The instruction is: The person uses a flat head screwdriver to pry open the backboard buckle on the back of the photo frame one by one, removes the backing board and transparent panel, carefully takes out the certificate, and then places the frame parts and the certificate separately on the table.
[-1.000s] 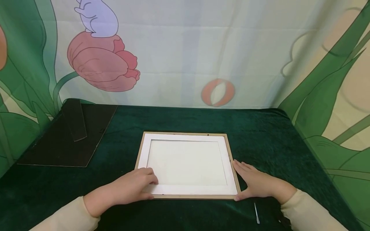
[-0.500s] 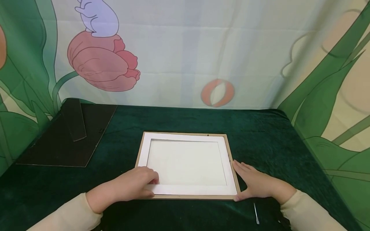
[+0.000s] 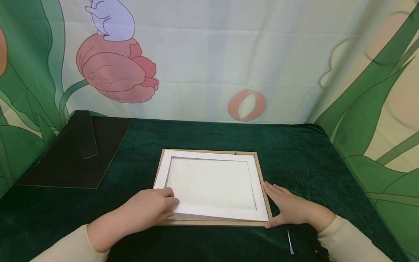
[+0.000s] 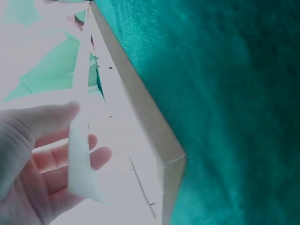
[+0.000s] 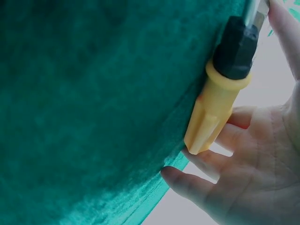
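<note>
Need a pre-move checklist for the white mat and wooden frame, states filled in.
1. Left hand holding the white rectangular mat: ok, thumb and fingers on opposite faces near the near left corner.
2. Tan wooden rectangular frame steadied: ok, right hand at its near right corner.
3. Mat free of frame: not ok, near left corner raised, near right corner down at the frame.
4. Pale panel showing through the mat's opening, whether attached to it: cannot tell.
5. Black backing board with stand out of the way: ok, apart from frame, to the left.
6. Yellow-handled screwdriver ungripped: ok.
</note>
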Motion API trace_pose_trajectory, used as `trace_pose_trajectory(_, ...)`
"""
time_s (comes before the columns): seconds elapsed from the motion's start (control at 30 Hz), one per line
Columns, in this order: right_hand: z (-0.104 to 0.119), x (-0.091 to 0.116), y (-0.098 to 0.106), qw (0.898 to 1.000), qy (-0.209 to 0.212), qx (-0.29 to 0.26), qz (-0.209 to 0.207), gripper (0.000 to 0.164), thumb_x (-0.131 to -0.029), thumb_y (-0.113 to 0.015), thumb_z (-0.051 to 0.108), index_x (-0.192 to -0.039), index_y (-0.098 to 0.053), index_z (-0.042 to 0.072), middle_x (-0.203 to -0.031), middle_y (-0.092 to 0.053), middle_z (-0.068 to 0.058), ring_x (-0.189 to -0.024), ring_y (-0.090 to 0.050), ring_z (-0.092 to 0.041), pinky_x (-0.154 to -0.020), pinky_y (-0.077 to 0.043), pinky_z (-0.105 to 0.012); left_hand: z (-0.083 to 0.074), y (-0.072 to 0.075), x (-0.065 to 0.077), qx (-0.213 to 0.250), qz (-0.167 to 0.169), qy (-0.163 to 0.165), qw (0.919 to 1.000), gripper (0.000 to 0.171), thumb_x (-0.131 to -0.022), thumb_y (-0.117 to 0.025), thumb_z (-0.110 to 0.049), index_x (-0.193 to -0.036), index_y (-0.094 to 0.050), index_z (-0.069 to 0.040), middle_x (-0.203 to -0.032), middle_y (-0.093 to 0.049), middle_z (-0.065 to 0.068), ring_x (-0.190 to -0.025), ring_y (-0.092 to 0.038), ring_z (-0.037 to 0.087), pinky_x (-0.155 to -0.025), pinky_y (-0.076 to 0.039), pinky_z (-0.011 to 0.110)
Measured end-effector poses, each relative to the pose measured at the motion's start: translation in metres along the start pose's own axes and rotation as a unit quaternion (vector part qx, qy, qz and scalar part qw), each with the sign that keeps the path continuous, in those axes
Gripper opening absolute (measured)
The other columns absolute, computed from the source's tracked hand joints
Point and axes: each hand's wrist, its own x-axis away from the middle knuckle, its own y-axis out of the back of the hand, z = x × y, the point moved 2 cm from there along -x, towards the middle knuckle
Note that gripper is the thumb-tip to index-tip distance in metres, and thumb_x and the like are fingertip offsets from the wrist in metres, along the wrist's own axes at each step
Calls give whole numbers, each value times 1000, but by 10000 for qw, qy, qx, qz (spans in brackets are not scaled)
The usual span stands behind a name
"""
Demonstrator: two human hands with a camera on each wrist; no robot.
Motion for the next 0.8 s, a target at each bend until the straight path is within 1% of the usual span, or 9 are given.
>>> trace_pose_trajectory(0.07,1,0,0,10000,12,9,-2,121,-65,-74,60,-147,-11,-2,-153,-11,-20,-137,-11,-42,-106,-18,-58,-5,5,3,-380,-387,-210,9983,10,-77,-74,-11,-83,-67,-15,-79,-60,-3,-57,-48,3,-50,-42,16)
trace_pose_trajectory(0.13,2,1,1,10000,27,-12,5,121,-66,-74,59,-147,-11,-3,-153,-11,-21,-137,-11,-42,-105,-19,-59,-9,8,5,-818,-773,-436,9927,14,-74,-75,-5,-82,-68,-13,-77,-61,-2,-56,-50,4,-47,-41,15)
trace_pose_trajectory(0.2,2,2,1,10000,54,-49,18,120,-66,-75,58,-147,-11,-4,-152,-12,-22,-137,-11,-43,-105,-19,-59,-12,11,7,-1227,-1056,-636,9848,18,-71,-77,0,-84,-70,-10,-79,-65,0,-62,-57,7,-51,-46,17)
trace_pose_trajectory(0.27,3,2,1,10000,53,-60,30,120,-66,-75,58,-147,-11,-4,-152,-11,-22,-137,-11,-43,-105,-19,-59,-13,13,7,-1545,-1233,-756,9774,24,-68,-79,1,-90,-71,-7,-84,-68,2,-71,-63,10,-59,-52,21)
trace_pose_trajectory(0.37,4,2,0,9999,105,-76,38,119,-67,-75,57,-147,-11,-4,-152,-12,-23,-136,-11,-44,-105,-19,-59,-14,16,9,-1829,-1424,-849,9690,30,-67,-80,0,-95,-72,-6,-93,-71,5,-84,-67,15,-70,-54,28)
trace_pose_trajectory(0.5,3,1,-1,9992,349,-130,-112,118,-67,-76,56,-147,-11,-2,-152,-12,-24,-135,-13,-46,-103,-19,-62,-13,23,12,-1879,-1789,-812,9623,37,-65,-81,2,-100,-71,-4,-97,-71,8,-86,-67,18,-71,-54,31)
trace_pose_trajectory(0.67,3,1,-1,9989,395,-45,-243,117,-66,-76,57,-148,-13,1,-151,-15,-25,-133,-16,-48,-99,-23,-65,-7,39,18,-1569,-2574,-563,9518,43,-64,-80,5,-105,-69,-2,-98,-70,9,-83,-68,20,-68,-55,34)
trace_pose_trajectory(0.77,3,1,0,9997,229,-34,-114,119,-67,-75,57,-147,-11,-2,-151,-13,-24,-135,-14,-46,-102,-21,-63,-3,47,22,-1447,-3027,-432,9411,20,-85,-64,0,-105,-69,-1,-97,-70,11,-81,-68,22,-66,-55,37)
trace_pose_trajectory(0.8,4,1,0,9998,185,-19,-74,119,-67,-75,58,-147,-11,-4,-152,-13,-24,-135,-13,-45,-103,-21,-62,-2,49,23,-1414,-3159,-379,9374,18,-92,-57,-4,-105,-69,-1,-97,-70,11,-80,-68,23,-65,-55,38)
